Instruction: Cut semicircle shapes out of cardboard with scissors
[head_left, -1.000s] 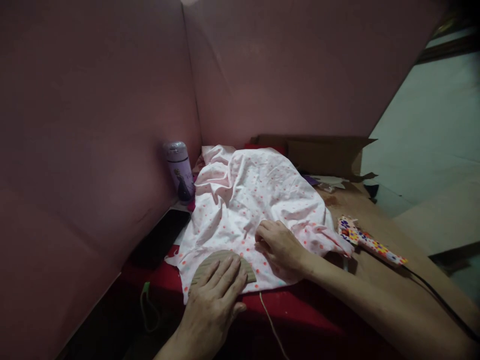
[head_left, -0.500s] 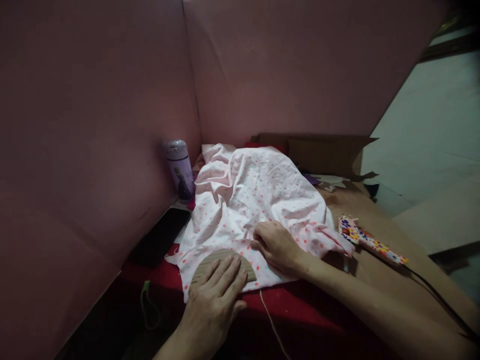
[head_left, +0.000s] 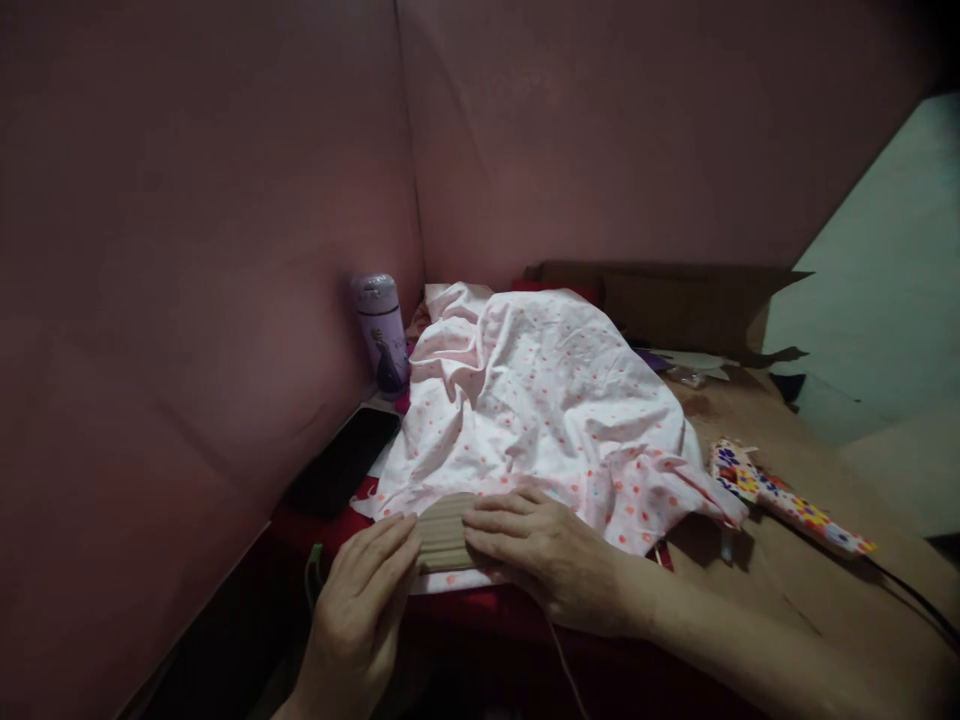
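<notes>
A half-round piece of ridged cardboard [head_left: 442, 535] lies on the near edge of a white cloth with orange and red dots [head_left: 517, 400]. My left hand [head_left: 356, 590] rests at the cardboard's left side, its fingers stretched out and touching that edge. Over the right side lies my right hand [head_left: 544, 548], fingers flat on the cardboard and the cloth beside it. Neither hand is closed round anything. Both ends of the cardboard are partly hidden under the fingers. The cloth is rumpled and spreads back toward the wall corner.
A purple bottle [head_left: 382, 340] stands at the left wall, behind a black phone-like slab [head_left: 356, 450]. On the brown cardboard surface at right lies a flower-patterned glue gun [head_left: 795, 505] with a black cord. A red cover [head_left: 487, 610] borders the near edge, where a thin string hangs.
My right hand has moved from the cloth onto the cardboard's right side and flattened. My left hand has slid off the middle to its left edge. The view has shifted slightly left.
</notes>
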